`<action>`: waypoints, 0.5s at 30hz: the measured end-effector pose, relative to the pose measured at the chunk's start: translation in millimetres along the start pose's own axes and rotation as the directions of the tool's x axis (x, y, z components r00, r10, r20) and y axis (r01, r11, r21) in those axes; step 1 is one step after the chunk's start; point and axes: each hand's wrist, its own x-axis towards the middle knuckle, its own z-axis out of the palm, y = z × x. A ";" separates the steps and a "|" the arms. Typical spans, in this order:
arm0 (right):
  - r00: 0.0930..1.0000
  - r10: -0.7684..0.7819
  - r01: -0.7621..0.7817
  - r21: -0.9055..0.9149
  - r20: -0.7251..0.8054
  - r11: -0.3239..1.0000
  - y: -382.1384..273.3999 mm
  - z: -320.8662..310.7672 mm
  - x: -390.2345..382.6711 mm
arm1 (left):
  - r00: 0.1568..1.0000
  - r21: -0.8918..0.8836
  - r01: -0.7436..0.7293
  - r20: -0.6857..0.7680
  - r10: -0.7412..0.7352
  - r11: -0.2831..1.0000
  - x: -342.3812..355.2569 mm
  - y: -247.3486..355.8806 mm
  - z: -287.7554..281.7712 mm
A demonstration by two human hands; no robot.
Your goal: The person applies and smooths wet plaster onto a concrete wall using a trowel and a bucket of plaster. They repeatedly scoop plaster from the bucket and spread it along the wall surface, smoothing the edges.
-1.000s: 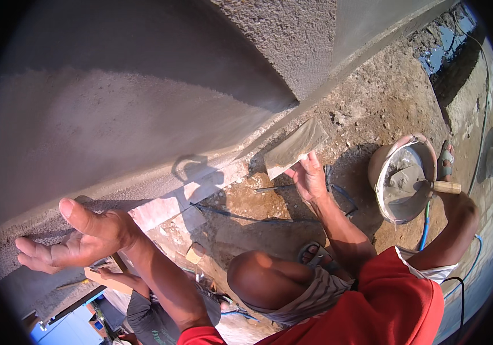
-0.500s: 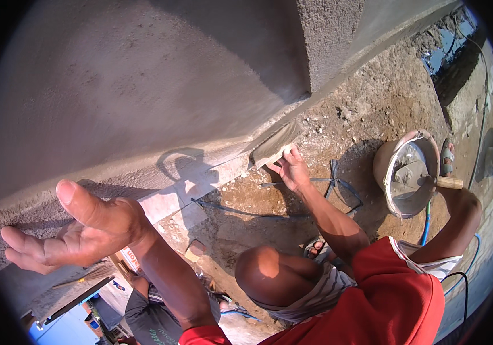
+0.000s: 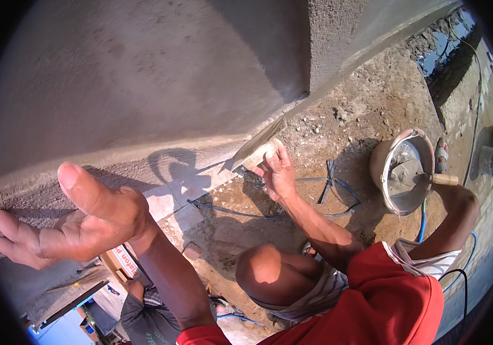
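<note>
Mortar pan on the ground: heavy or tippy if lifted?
Probably heavy for its size: the mortar pan holds wet grey mortar. Its rounded shape may rock on the rough ground. The trowel inside could shift.

Rough matt plaster wall [image 3: 143, 75]; wooden-handled trowel [image 3: 430, 179] in mortar.

Open left hand [image 3: 68, 227] near grey plastered wall [image 3: 143, 86].

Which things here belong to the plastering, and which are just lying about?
In use: plastered wall beside the open left hand; co-worker's float; mortar pan; trowel.
Lying about: blue hose; grey pot; broom.
</note>
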 end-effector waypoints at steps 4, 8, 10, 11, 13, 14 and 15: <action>0.982 -0.042 0.048 -0.027 0.186 0.998 -13.8 17.0 -31.8 | 0.991 -0.068 0.121 -0.042 -0.124 0.990 1.9 11.3 4.2; 0.992 -0.002 0.000 0.017 0.128 1.000 -32.4 -21.8 -23.4 | 0.988 -0.101 0.140 -0.058 -0.146 0.985 2.4 12.3 3.8; 0.997 0.015 -0.016 0.009 0.079 1.000 -36.0 -56.3 -6.2 | 0.992 -0.067 0.114 -0.049 -0.117 0.991 2.3 10.5 3.7; 0.998 0.023 -0.024 0.007 0.052 1.000 -32.6 -75.2 3.6 | 0.997 -0.026 0.069 -0.034 -0.070 0.997 0.2 6.8 3.0; 1.000 0.016 -0.016 -0.004 0.026 1.000 -29.1 -87.3 20.5 | 0.999 -0.006 0.038 -0.028 -0.039 0.999 -0.1 4.3 2.9; 1.000 0.019 -0.019 -0.008 0.023 1.000 -28.7 -88.2 28.1 | 0.998 -0.027 0.050 -0.038 -0.051 0.998 0.4 4.5 3.3; 1.000 0.022 -0.022 -0.012 0.019 1.000 -28.5 -89.1 35.0 | 0.998 -0.027 0.042 -0.035 -0.043 0.999 0.2 3.3 3.4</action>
